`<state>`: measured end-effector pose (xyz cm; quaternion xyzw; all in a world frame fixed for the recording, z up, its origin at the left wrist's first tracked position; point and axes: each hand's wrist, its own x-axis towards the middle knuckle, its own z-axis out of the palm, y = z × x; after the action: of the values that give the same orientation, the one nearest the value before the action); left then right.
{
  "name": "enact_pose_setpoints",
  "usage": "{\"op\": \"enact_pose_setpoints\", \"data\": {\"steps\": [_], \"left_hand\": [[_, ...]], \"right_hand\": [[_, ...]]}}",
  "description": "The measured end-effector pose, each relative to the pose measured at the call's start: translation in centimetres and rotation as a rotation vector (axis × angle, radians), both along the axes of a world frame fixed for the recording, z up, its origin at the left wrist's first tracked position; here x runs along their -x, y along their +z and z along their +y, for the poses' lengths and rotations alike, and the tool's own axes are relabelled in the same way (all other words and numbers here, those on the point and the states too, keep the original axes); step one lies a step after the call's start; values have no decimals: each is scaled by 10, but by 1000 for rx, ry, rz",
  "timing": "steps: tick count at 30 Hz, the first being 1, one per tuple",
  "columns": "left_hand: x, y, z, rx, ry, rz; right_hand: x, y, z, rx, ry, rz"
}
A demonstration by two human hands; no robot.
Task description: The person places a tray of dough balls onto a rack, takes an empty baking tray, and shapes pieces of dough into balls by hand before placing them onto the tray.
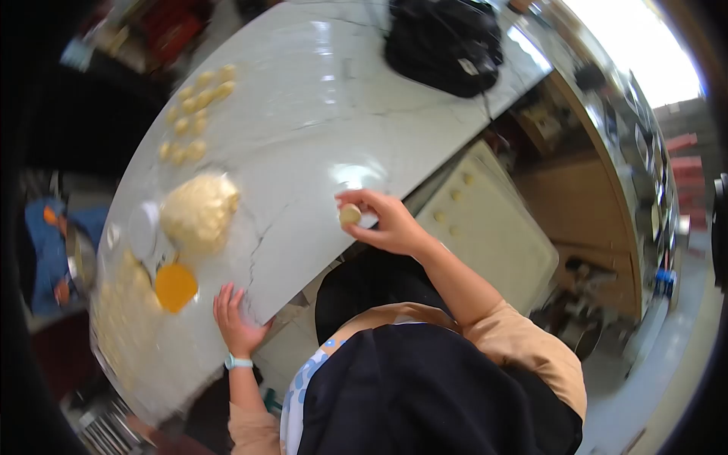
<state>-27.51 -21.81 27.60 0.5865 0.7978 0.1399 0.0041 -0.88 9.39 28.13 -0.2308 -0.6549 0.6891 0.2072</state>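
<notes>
Pinched between the thumb and fingers of my right hand [390,224] is a small pale dough ball [349,215], held over the table near its edge. My left hand [238,324] rests on the table's near edge with its fingers stretched out, holding nothing. Close to it lies a flat, rounded orange thing [176,288], whose kind I cannot make out. Beyond that sits a large lump of dough [199,212]. Several small dough balls [189,114] are grouped at the table's far left.
A white marbled table [303,159] spreads ahead, with a black bag [444,45] at its far end. On my right, lower down, a pale tray [500,235] holds several dough pieces. A floury, pale patch [125,318] covers the left side. Another person's blue clothing [45,258] shows beyond the table.
</notes>
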Motion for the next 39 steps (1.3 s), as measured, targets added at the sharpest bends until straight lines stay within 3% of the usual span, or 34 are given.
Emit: {"op": "enact_pose_setpoints", "data": {"steps": [2, 4, 8, 10, 12, 15, 18, 20, 21, 24, 26, 28, 30, 33, 36, 39], "left_hand": [[-1, 0, 1, -6, -22, -5], [0, 0, 4, -9, -49, -10], [-1, -1, 5, 26, -67, 6], [-2, 2, 5, 85, -65, 25], [-2, 1, 5, 94, -85, 34], [-1, 1, 4, 115, -98, 41], [0, -2, 3, 116, -101, 41], [1, -2, 2, 119, -94, 39], [1, -2, 0, 123, -83, 39], [-1, -1, 1, 116, -81, 30], [-3, -1, 4, 91, -84, 21], [-4, 0, 6, 60, -81, 12], [-3, 1, 5, 52, -62, 12], [-4, 3, 5, 20, -47, 18], [-2, 3, 7, 3, -23, 16], [-5, 6, 4, 3, 2, 4]], "right_hand": [[-52, -17, -16, 402, -59, 150], [-116, -53, -20, 719, -181, -26], [-226, -216, -17, 738, -893, -174], [-255, -255, 3, 336, -921, -593], [-260, -284, 18, 99, -1115, -764], [-256, -301, 37, -6, -1226, -914], [-258, -324, 43, -32, -1150, -917], [-267, -346, 40, -216, -1182, -963], [-269, -351, 37, -313, -1191, -983], [-251, -269, 41, -180, -1389, -849], [-204, -171, 50, -206, -1505, -412], [-142, -86, 40, -441, -1248, -190], [-74, -24, 22, -659, -735, -30], [15, -11, 3, -828, 142, -10], [94, -21, 33, -965, 327, -83], [184, -37, 84, -1028, 82, -197]]}}
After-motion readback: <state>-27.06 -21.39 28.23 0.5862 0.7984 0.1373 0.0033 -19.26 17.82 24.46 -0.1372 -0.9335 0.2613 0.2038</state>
